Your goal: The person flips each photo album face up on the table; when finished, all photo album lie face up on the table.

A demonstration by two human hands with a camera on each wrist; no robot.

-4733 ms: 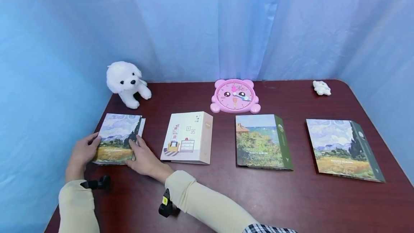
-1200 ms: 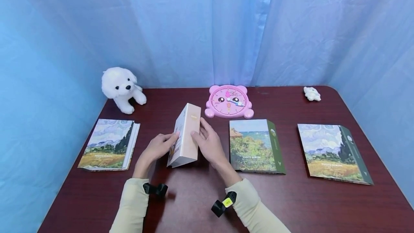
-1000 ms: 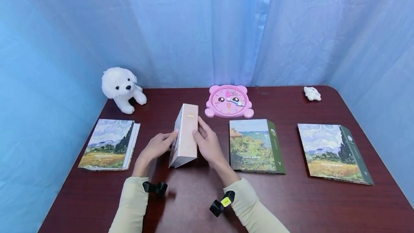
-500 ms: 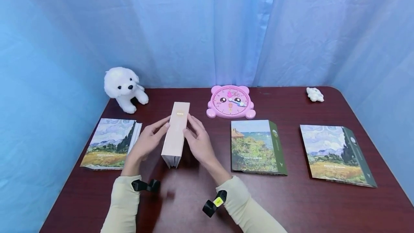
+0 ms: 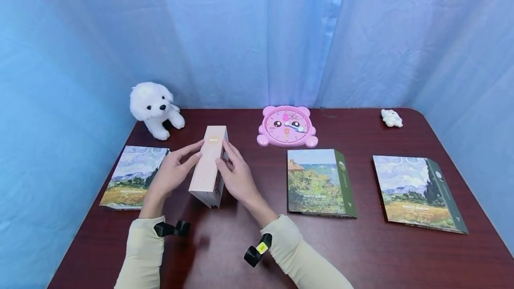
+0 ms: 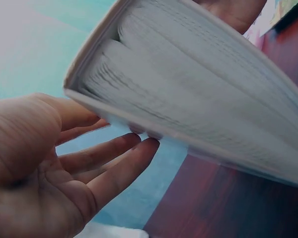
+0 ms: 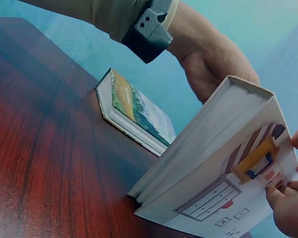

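A cream photo album (image 5: 207,164) stands on its page edge with its spine up, leaning left, between my two hands. My left hand (image 5: 172,175) touches the left cover; the left wrist view shows nearly straight fingers (image 6: 120,171) with the tips on it. On the opposite side my right hand (image 5: 237,177) presses thumb and fingertips against the printed cover (image 7: 213,196), which shows a drawn room. Close by on the left lies a landscape-painting album (image 5: 130,177), its right part hidden behind my left hand.
To the right lie a seaside-painting album (image 5: 315,182) and another landscape album (image 5: 415,191). Along the back sit a white plush dog (image 5: 154,108), a pink toy clock (image 5: 287,126) and a small white figure (image 5: 391,118). Blue curtains (image 5: 225,35) enclose the wooden table (image 5: 225,253).
Both hands first rested at the left landscape album, then moved to the cream album. They raised it from lying flat onto its page edge, and its spine has since tipped leftward.
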